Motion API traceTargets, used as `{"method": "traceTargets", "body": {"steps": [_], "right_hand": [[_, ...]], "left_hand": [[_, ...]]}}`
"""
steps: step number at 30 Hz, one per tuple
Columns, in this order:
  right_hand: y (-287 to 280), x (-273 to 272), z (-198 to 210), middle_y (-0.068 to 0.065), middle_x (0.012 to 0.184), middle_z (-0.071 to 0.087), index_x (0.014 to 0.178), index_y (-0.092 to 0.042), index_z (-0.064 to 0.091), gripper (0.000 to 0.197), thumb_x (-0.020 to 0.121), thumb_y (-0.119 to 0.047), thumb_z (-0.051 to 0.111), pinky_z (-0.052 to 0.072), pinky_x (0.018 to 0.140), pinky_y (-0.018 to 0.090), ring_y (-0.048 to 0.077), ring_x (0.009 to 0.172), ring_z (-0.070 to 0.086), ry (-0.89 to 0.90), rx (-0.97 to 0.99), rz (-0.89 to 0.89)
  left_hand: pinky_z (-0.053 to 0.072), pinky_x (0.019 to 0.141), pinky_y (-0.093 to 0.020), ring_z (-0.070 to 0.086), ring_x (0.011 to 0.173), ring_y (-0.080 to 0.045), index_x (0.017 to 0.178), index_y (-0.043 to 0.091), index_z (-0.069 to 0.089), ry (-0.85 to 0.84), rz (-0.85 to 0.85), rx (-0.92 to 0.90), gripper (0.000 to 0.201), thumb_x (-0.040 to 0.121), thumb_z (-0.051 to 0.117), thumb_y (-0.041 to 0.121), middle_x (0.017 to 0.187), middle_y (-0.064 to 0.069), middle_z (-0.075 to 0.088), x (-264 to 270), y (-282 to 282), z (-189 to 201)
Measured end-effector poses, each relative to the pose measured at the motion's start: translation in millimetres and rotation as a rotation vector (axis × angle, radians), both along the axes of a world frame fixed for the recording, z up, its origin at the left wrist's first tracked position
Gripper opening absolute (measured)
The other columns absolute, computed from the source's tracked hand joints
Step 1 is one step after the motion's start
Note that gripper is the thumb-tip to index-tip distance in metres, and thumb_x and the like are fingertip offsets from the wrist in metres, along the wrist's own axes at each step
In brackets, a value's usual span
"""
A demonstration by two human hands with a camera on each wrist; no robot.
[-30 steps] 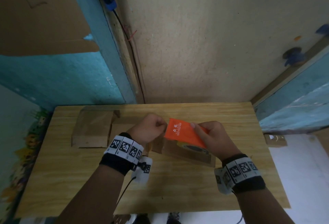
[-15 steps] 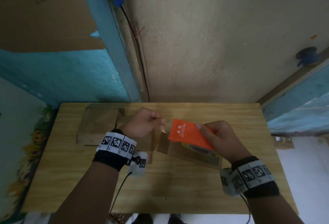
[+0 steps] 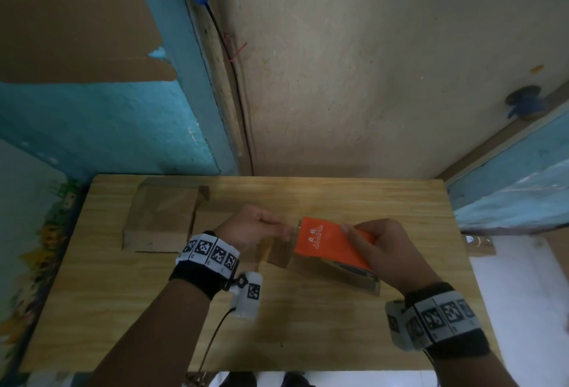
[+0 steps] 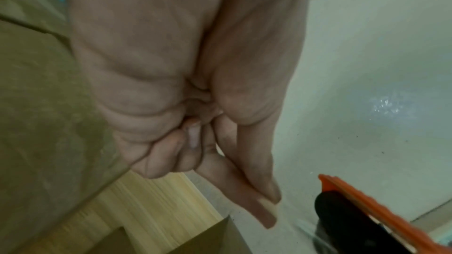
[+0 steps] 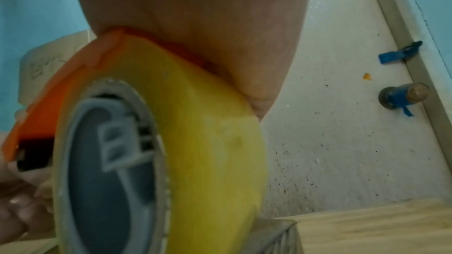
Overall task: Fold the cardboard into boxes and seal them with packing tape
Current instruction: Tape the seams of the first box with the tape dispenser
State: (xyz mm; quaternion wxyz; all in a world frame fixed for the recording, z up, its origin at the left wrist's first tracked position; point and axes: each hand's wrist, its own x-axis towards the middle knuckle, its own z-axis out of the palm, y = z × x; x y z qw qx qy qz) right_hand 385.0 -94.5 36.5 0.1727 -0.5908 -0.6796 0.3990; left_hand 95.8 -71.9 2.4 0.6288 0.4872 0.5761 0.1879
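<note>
Since the earlier frame, left hand has drawn a short way left of the orange tape dispenser; a gap now shows between thumb-and-forefinger pinch and the dispenser's front edge. Right hand sits much where it was.

State now: right hand gripping the dispenser from above, fingers curled over the orange shell; yellowish tape roll inside on a grey hub. Left hand: thumb and forefinger pressed together near the cutter end, other fingers curled. Probably pinching the tape's free end, but the clear film itself cannot be made out in any view. Dispenser held just above the small cardboard box, which sits mid-table, partly hidden under it.

Risks (judgement):
- Free end slips from the pinch and snaps back onto the roll; cause: small contact area, pull at an angle
- Tape folds on itself or sticks to fingers; cause: slack between pinch and cutter
- Strip lands off the seam; cause: box is unsecured, both hands occupied, it may shift on the wooden table

Count:
- hands: 2
- dispensers: 1
- tape rolls: 1
- box under the dispenser: 1
- flat cardboard piece, rear left, well apart: 1
- further cardboard between the two: number unclear
</note>
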Motion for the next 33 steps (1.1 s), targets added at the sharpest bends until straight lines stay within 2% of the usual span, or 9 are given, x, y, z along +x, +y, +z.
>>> {"method": "traceTargets", "body": {"steps": [6, 11, 16, 21, 24, 27, 29, 31, 33], "right_hand": [[3, 6, 0, 0.001, 0.073, 0.077, 0.086, -0.017, 0.084, 0.056, 0.096, -0.065, 0.057, 0.060, 0.067, 0.052, 0.018, 0.061, 0.072, 0.021, 0.018, -0.023], [3, 10, 6, -0.001, 0.076, 0.079, 0.095, -0.023, 0.086, 0.048, 0.093, -0.064, 0.061, 0.062, 0.066, 0.049, 0.019, 0.064, 0.075, 0.026, -0.024, 0.001], [-1, 21, 12, -0.006, 0.076, 0.080, 0.093, -0.022, 0.085, 0.044, 0.089, -0.061, 0.064, 0.063, 0.065, 0.040, 0.015, 0.064, 0.075, 0.042, -0.062, -0.052], [-2, 22, -1, 0.002, 0.075, 0.079, 0.091, -0.012, 0.085, 0.055, 0.086, -0.063, 0.067, 0.062, 0.063, 0.044, 0.020, 0.064, 0.075, 0.063, -0.097, -0.085], [-1, 15, -4, -0.006, 0.071, 0.078, 0.094, -0.017, 0.086, 0.052, 0.086, -0.065, 0.067, 0.057, 0.056, 0.031, 0.011, 0.061, 0.073, 0.033, -0.081, -0.057], [2, 8, -5, -0.009, 0.071, 0.077, 0.094, -0.024, 0.085, 0.039, 0.093, -0.059, 0.069, 0.056, 0.058, 0.025, 0.004, 0.063, 0.072, -0.054, -0.069, -0.021], [4, 4, -6, -0.010, 0.076, 0.077, 0.097, -0.025, 0.084, 0.037, 0.094, -0.059, 0.069, 0.055, 0.060, 0.021, 0.001, 0.067, 0.072, -0.089, -0.075, -0.022], [3, 3, -8, -0.011, 0.078, 0.077, 0.100, -0.025, 0.083, 0.039, 0.094, -0.061, 0.069, 0.056, 0.063, 0.022, 0.001, 0.069, 0.072, -0.106, -0.083, -0.020], [2, 2, -7, -0.011, 0.079, 0.077, 0.101, -0.025, 0.083, 0.040, 0.094, -0.062, 0.068, 0.058, 0.064, 0.024, 0.002, 0.070, 0.072, -0.104, -0.082, -0.029]], "left_hand": [[0.053, 0.103, -0.038, 0.074, 0.099, -0.007, 0.096, 0.020, 0.080, 0.042, 0.073, 0.013, 0.008, 0.089, 0.078, 0.022, 0.099, 0.006, 0.080, -19, 0, -7], [0.051, 0.080, -0.022, 0.072, 0.090, 0.005, 0.097, 0.022, 0.080, 0.093, 0.081, -0.003, 0.007, 0.090, 0.077, 0.023, 0.097, 0.011, 0.080, -16, 1, -18], [0.054, 0.088, -0.027, 0.072, 0.094, -0.006, 0.091, 0.023, 0.082, 0.122, 0.131, -0.009, 0.006, 0.086, 0.083, 0.026, 0.092, 0.008, 0.080, -9, 1, -35], [0.058, 0.082, -0.034, 0.071, 0.085, -0.018, 0.080, 0.013, 0.080, 0.334, 0.154, 0.060, 0.013, 0.091, 0.074, 0.011, 0.085, -0.002, 0.077, 39, -6, -72], [0.059, 0.088, -0.044, 0.070, 0.090, -0.031, 0.090, 0.001, 0.076, 0.313, 0.156, -0.076, 0.011, 0.093, 0.066, -0.001, 0.092, -0.014, 0.074, 57, -10, -97], [0.058, 0.090, -0.052, 0.068, 0.085, -0.034, 0.086, -0.002, 0.070, 0.326, 0.184, -0.055, 0.013, 0.094, 0.062, -0.008, 0.081, -0.011, 0.067, 62, -10, -114], [0.058, 0.079, -0.041, 0.066, 0.080, -0.026, 0.079, 0.005, 0.070, 0.312, 0.168, -0.047, 0.017, 0.094, 0.064, -0.001, 0.076, -0.004, 0.064, 67, -11, -103], [0.046, 0.062, -0.022, 0.059, 0.066, -0.011, 0.065, 0.018, 0.066, 0.313, 0.140, 0.013, 0.033, 0.096, 0.065, 0.007, 0.067, 0.008, 0.060, 71, -16, -92], [0.045, 0.053, -0.016, 0.058, 0.064, -0.007, 0.060, 0.023, 0.061, 0.249, 0.141, 0.046, 0.041, 0.097, 0.065, 0.005, 0.066, 0.009, 0.061, 74, -22, -86]]}}
